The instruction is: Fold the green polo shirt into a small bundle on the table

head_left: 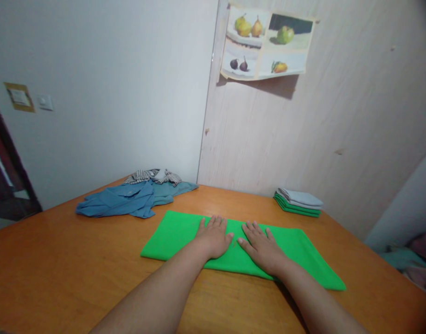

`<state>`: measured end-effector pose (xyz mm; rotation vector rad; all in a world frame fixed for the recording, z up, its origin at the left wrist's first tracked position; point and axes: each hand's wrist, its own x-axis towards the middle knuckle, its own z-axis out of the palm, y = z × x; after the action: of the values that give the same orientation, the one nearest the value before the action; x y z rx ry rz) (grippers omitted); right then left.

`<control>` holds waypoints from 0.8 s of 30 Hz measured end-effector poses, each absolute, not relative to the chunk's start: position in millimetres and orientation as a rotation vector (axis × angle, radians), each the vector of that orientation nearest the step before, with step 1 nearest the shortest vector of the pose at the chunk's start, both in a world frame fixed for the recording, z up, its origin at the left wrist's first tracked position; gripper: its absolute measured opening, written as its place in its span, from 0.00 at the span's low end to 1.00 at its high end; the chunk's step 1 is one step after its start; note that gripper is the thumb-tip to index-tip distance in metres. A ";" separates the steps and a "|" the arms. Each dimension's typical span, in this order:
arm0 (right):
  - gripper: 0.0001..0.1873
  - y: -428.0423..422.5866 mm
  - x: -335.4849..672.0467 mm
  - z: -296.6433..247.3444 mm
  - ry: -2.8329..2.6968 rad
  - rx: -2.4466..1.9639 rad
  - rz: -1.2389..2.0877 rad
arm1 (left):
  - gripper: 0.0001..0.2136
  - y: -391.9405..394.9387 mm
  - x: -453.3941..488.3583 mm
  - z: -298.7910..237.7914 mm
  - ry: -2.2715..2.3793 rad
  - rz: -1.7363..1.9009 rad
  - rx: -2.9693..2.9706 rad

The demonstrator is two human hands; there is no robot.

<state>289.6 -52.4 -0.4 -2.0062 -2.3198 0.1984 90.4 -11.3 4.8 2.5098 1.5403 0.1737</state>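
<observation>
A bright green cloth (185, 232), folded into a long flat strip, lies across the middle of the table. My left hand (214, 237) rests palm down on it, left of its centre, with the fingers stretched out. To the right of that, my right hand (263, 246) presses flat on the same cloth, fingers apart and pointing away from me. The two thumbs point toward each other with a small gap of green between them. Neither hand grasps anything. Parts of the cloth under the palms and the right forearm are hidden.
The orange-brown wooden table (77, 269) meets the wall at the back. Crumpled blue clothing (129, 199) lies at the back left, a striped garment (152, 175) behind it. At the back right sits a folded stack of grey and green cloths (298, 202). A fruit poster (266, 44) hangs above.
</observation>
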 end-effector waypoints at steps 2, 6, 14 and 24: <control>0.46 -52.1 288.6 0.2 -2.331 -2.020 0.196 | 0.34 -10.6 90.2 4.5 1.542 0.178 2.506; 0.46 -51.5 288.3 0.2 -2.334 -2.024 0.188 | 0.36 -8.9 88.3 4.7 1.548 0.186 2.503; 0.47 -52.0 289.0 -1.2 -2.322 -2.007 0.197 | 0.38 -9.4 84.5 7.2 1.657 0.171 2.470; 0.47 -49.6 289.9 -3.4 -2.325 -2.009 0.188 | 0.38 -8.8 82.9 5.6 1.620 0.189 2.518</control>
<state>289.9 -49.6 -3.4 -2.0094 -2.3245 0.1881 82.9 -8.8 5.6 2.5184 1.6204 0.1892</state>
